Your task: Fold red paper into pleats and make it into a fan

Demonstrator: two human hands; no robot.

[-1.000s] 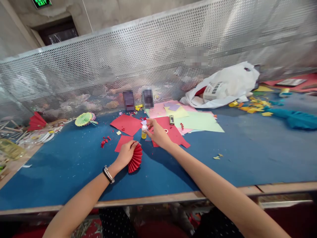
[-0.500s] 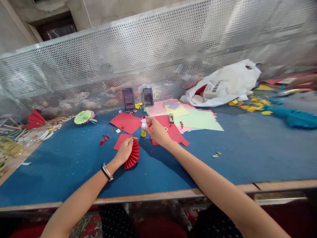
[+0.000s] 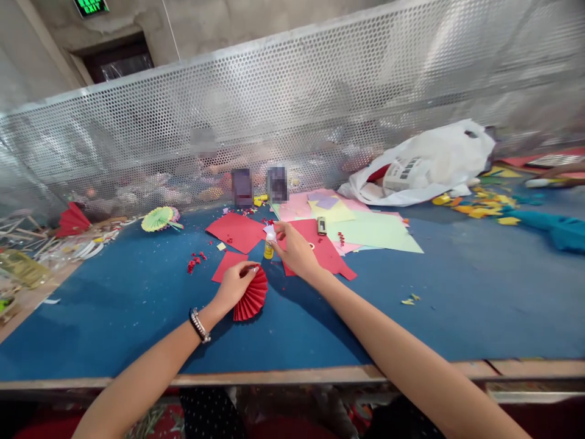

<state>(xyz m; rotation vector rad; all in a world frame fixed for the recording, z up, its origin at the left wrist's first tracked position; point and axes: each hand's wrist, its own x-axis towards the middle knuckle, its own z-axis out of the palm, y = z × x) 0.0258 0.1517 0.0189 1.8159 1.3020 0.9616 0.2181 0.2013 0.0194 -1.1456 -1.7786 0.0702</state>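
Note:
My left hand (image 3: 234,285) pinches the top of a red pleated paper fan (image 3: 250,296) that rests on the blue table (image 3: 137,317). A beaded bracelet (image 3: 200,324) sits on that wrist. My right hand (image 3: 295,248) reaches forward with its fingertips closed on the white cap of a small yellow glue bottle (image 3: 269,246), which stands upright just beyond the fan. Red paper sheets (image 3: 235,230) lie under and around the bottle.
Pink, yellow and green sheets (image 3: 365,228) lie right of the bottle, with a small stapler-like item (image 3: 322,225) on them. A white plastic bag (image 3: 425,164) sits at the back right. A green paper fan (image 3: 158,218) lies back left, before a perforated metal screen (image 3: 292,103). Red scraps (image 3: 195,261) are scattered.
My right hand stays at the glue bottle's cap. My left hand keeps its pinch on the red fan. The view has shifted slightly.

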